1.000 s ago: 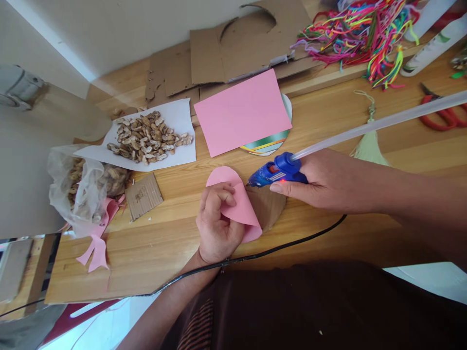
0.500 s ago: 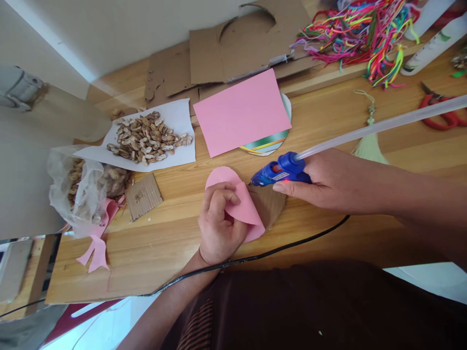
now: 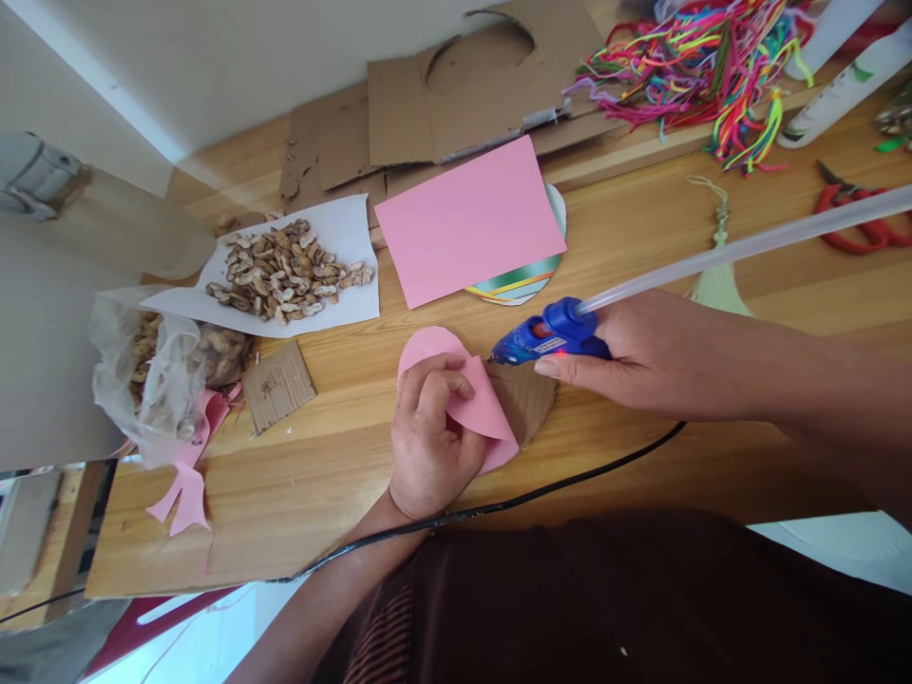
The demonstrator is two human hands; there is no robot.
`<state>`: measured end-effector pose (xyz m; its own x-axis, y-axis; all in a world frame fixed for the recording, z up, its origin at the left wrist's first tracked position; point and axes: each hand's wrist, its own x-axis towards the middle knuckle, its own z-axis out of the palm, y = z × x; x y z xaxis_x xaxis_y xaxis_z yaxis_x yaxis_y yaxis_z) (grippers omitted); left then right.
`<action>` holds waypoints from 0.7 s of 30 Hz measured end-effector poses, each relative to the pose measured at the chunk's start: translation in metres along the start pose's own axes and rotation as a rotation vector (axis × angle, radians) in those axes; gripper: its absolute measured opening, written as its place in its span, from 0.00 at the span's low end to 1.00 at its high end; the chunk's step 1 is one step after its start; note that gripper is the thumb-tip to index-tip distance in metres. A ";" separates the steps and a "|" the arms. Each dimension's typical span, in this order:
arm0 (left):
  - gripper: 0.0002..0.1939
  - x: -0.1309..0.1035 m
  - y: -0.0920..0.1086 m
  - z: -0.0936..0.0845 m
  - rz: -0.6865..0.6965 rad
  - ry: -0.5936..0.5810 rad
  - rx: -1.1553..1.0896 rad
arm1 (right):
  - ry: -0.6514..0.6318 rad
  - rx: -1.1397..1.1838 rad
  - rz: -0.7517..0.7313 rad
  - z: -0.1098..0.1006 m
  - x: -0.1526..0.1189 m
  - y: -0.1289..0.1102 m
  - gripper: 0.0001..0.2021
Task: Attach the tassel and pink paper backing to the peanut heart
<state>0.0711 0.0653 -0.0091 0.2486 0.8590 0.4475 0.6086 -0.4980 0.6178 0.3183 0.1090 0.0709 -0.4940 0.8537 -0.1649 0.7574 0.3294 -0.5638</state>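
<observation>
While the fingers of the left hand (image 3: 436,451) curl nearly closed, pinching back a flap of pink paper (image 3: 485,404), the right hand (image 3: 634,356) is wrapped round a blue glue gun (image 3: 560,332), nozzle (image 3: 502,351) right by the fold. Can't tell if it touches the cardboard (image 3: 525,401) underneath, near the front edge of the table (image 3: 306,494). Looks like gluing to me; next move calls for a steady tip and that flap held clear.

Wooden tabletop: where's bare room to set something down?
Bare tabletop: between the cardboard square and left hand, down to the black cable; also between the pink rectangular sheet and pale tassel, beyond the glue stick. Crowded: back, cardboard sheets and colourful cords; left, peanut shells and plastic bag; centre, curled pink paper and blue glue gun.
</observation>
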 end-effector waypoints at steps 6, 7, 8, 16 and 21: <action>0.17 0.001 0.000 0.001 0.026 -0.025 0.067 | -0.007 -0.020 0.022 0.000 0.000 0.000 0.19; 0.17 0.000 0.000 0.001 0.032 -0.025 0.079 | -0.005 -0.021 0.024 0.001 0.000 0.000 0.19; 0.17 0.000 0.000 0.001 0.038 -0.025 0.089 | -0.002 -0.020 0.027 0.001 0.000 0.000 0.19; 0.18 0.002 -0.001 0.003 0.085 -0.014 0.128 | 0.001 -0.022 0.059 -0.004 -0.007 0.002 0.20; 0.19 0.001 0.000 0.004 0.111 -0.036 0.099 | 0.075 0.024 0.092 -0.006 -0.015 0.006 0.20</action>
<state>0.0746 0.0673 -0.0114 0.3442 0.8038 0.4852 0.6465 -0.5776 0.4984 0.3329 0.1009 0.0750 -0.3890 0.9080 -0.1559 0.7870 0.2395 -0.5686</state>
